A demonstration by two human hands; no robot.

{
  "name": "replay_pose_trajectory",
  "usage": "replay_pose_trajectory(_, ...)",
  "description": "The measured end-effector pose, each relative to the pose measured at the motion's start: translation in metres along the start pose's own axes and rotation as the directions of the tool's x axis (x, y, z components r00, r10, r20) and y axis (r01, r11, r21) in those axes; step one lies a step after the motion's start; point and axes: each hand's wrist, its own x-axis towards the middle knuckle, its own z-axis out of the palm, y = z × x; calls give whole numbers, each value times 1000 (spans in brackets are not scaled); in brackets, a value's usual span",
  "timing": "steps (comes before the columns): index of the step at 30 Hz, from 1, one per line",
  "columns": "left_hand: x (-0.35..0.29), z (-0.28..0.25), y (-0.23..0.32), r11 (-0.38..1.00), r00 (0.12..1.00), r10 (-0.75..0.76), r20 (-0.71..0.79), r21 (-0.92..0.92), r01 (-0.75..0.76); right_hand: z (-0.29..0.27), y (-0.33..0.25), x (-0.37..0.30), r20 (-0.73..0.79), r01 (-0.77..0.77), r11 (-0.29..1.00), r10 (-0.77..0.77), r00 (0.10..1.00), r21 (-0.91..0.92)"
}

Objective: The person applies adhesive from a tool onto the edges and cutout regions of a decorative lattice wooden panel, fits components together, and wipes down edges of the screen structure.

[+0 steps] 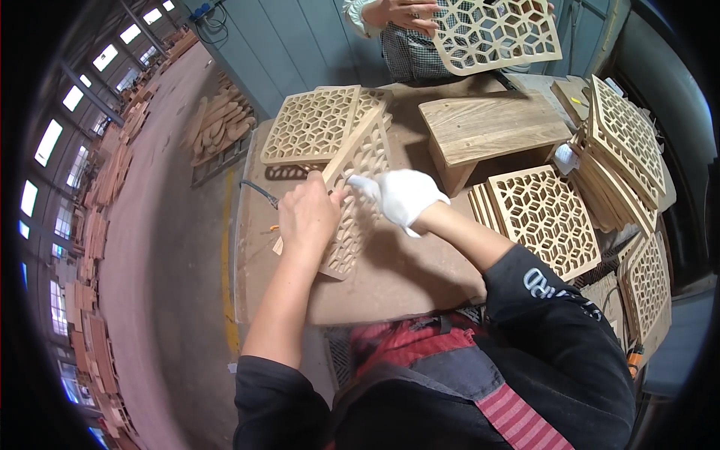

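Observation:
A wooden lattice panel (pixel 351 238) stands tilted on its edge on the worktable (pixel 420 274), its cut-out face turned to the right. My bare left hand (pixel 309 211) grips the panel's upper edge near its middle, the fingers wrapped round it. My right hand (pixel 407 196), in a white glove, is closed at the panel's openwork. Something small and greyish shows at its fingertips, too blurred to name. Beyond the held panel lie more lattice panels (pixel 307 126), one partly over another.
Across the table a co-worker's hand (pixel 411 13) holds up another lattice panel (pixel 499 37). A small wooden bench (pixel 495 124) stands at the back. Stacked lattice panels (pixel 544 217) and leaning ones (pixel 628 139) crowd the right side. A hose (pixel 259 191) lies at the table's left edge.

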Motion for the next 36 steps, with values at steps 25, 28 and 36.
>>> replay_pose_trajectory(25, 5, 7, 6, 999, 997, -27, 74, 41, 24, 20, 2, 34, 64, 83, 990, -76, 995, -115)
replay_pose_trajectory(28, 10, 10, 1, 999, 1000, 15, 0, 51, -15, 15, -1, 42, 55, 52, 995, -48, 997, -88)
replay_pose_trajectory(36, 5, 8, 10, 999, 999, 22, -33, 40, -21, 14, 1, 24, 7, 105, 990, -105, 994, -98)
